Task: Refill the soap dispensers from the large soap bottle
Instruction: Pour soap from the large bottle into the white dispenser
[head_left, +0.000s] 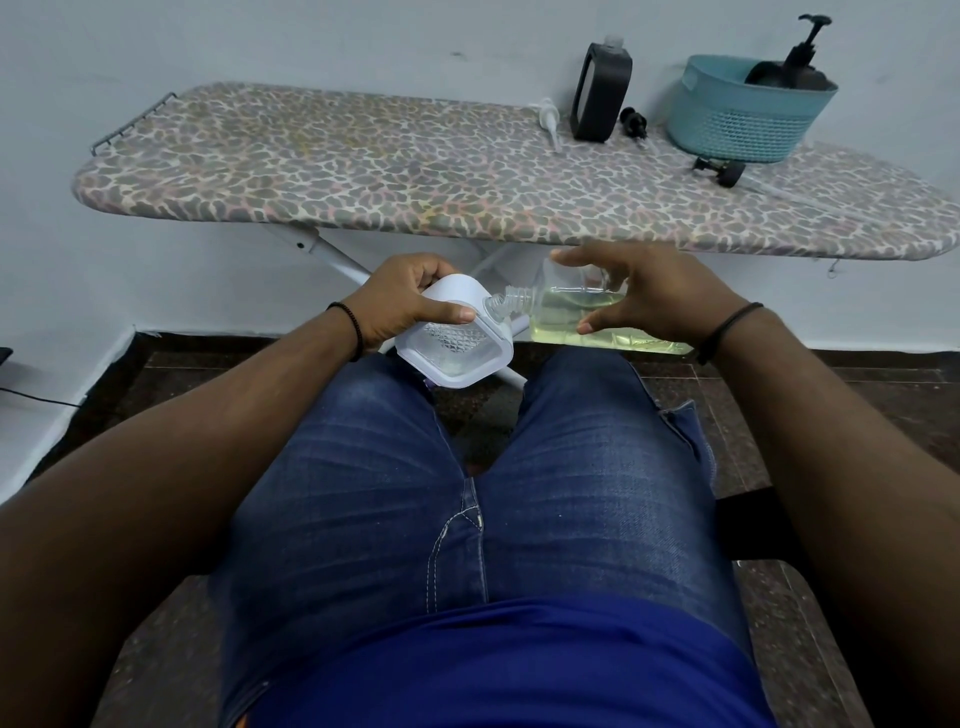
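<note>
At the centre of the frame, above the person's knees, the left hand (410, 301) grips a white dispenser (457, 338), its fingers curled over the top and the thumb pressed along the near face. The right hand (639, 296) holds the large bottle (582, 306) tipped almost flat, fingers spread wide over its clear body with only the tips and thumb bearing on it. The bottle's threaded neck points left and meets the dispenser at its upper corner; whether soap is flowing cannot be told.

The risks, as I judge them:

- The pale yellow soap lies low along the tilted bottle — a little more tilt could send it out in a surge, and it may overshoot the small opening onto the jeans (467, 493) or floor.
- The spread fingertip hold on a smooth bottle looks weak; a soapy film would let it roll or slip.
- Both things are held in the air with nothing under them, so any wobble breaks the alignment of the neck.
- The dispenser is itself tilted, so it may spill back when nearly full.

At the upper right of the frame, on the ironing board (363, 171), stand a black dispenser (600, 93), loose pumps and a teal basket (748, 111) — they probably still wait for filling.
</note>
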